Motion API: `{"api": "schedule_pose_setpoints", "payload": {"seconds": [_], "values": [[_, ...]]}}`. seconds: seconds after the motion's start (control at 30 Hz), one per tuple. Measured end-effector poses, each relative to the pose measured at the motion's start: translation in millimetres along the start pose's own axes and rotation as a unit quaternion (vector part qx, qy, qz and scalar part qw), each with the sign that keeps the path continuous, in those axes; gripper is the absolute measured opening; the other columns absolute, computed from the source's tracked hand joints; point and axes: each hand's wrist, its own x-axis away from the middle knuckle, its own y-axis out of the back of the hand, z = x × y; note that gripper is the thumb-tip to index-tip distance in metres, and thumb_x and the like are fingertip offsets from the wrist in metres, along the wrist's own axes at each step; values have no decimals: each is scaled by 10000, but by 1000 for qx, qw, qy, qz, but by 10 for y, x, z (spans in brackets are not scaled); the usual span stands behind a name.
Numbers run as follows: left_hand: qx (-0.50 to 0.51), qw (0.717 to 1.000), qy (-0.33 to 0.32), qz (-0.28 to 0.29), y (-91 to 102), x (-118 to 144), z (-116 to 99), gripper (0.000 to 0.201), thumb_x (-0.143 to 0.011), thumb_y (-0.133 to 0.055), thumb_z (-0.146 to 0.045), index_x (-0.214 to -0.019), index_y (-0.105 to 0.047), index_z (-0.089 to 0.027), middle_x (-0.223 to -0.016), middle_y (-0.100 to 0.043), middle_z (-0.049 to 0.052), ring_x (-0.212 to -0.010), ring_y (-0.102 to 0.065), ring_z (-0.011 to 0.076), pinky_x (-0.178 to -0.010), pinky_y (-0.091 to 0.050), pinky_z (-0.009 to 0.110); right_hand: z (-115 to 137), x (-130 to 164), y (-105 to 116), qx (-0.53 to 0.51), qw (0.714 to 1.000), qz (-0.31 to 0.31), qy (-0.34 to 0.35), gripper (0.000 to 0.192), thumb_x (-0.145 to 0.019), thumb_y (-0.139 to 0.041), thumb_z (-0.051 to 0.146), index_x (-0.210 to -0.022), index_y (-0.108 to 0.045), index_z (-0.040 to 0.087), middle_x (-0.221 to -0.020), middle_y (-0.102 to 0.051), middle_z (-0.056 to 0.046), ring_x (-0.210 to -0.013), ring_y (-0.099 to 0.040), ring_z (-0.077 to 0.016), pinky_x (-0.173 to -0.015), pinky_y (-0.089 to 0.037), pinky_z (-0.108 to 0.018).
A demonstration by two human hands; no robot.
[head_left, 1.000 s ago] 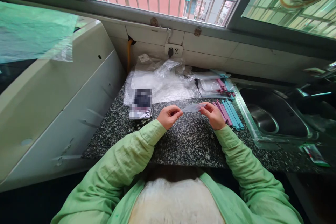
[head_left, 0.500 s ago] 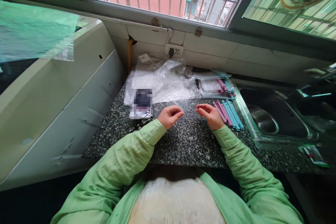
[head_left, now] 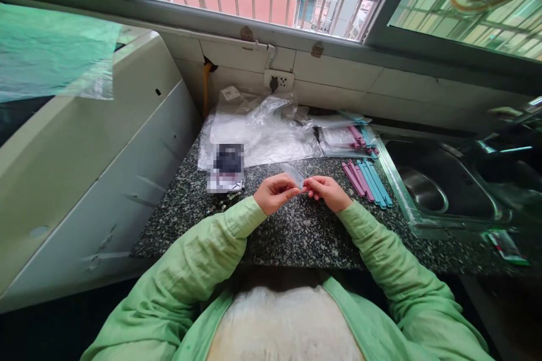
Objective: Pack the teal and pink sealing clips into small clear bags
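My left hand (head_left: 276, 193) is closed on a small clear plastic piece (head_left: 293, 173), which looks like a thin bag or film and curves up above the fingers. My right hand (head_left: 330, 193) pinches at its right edge, fingertips close against those of the left hand. Just right of my right hand lie several flat pink strips (head_left: 358, 181) and blue strips (head_left: 375, 183), side by side on the speckled stone counter (head_left: 296, 237). Whatever small part sits between the right fingertips is hidden.
Behind the hands spread large clear plastic bags (head_left: 271, 135). Packed strips in clear bags (head_left: 339, 138) lie at the back right. A blurred-out card or packet (head_left: 226, 168) is at left. The sink (head_left: 449, 180) borders the right, a pale appliance panel (head_left: 127, 169) the left.
My right hand has moved left to meet my left hand and now pinches the edge of the clear plastic piece. The piece appears wider and more curved than before.
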Motion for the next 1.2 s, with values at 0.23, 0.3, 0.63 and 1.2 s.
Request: {"api": "schedule_pose_setpoints", "payload": {"seconds": [0.23, 0.3, 0.63, 1.2], "values": [[-17, 1000, -15, 10, -15, -14, -39, 298, -748, -532, -388, -607, -543, -125, -584, -435, 0, -542, -402, 85, -502, -334, 235, 35, 30, -51, -77, 997, 0, 1, 308, -568, -684, 424, -621, -569, 143, -543, -578, 20, -445, -442, -38, -377, -282, -153], [-36, 999, -30, 18, -10, -27, -57, 286, -758, -524, -362, -599, -538, -126, -574, -430, -1, -546, -401, 88, -514, -334, 238, 46, 32, -36, -87, 996, -5, 3, 306, -563, -689, 416, -613, -560, 144, -537, -572, 22, -441, -435, -38, -381, -278, -157], [-101, 995, -10, 8, 12, -51, 11, 248, -756, -508, -321, -603, -525, -127, -562, -436, -10, -517, -386, 73, -488, -315, 210, 120, 63, 112, -22, 992, -86, 89, 285, -592, -661, 420, -613, -548, 160, -523, -540, 31, -443, -402, -51, -412, -276, -192], [-108, 988, 95, -57, 48, -80, 107, 204, -693, -501, -301, -591, -515, -125, -534, -456, -14, -498, -393, 72, -484, -327, 205, 183, 137, 315, 224, 926, -131, 273, 160, -703, -587, 307, -632, -581, 164, -609, -551, 0, -577, -480, -101, -543, -394, -231]]}}
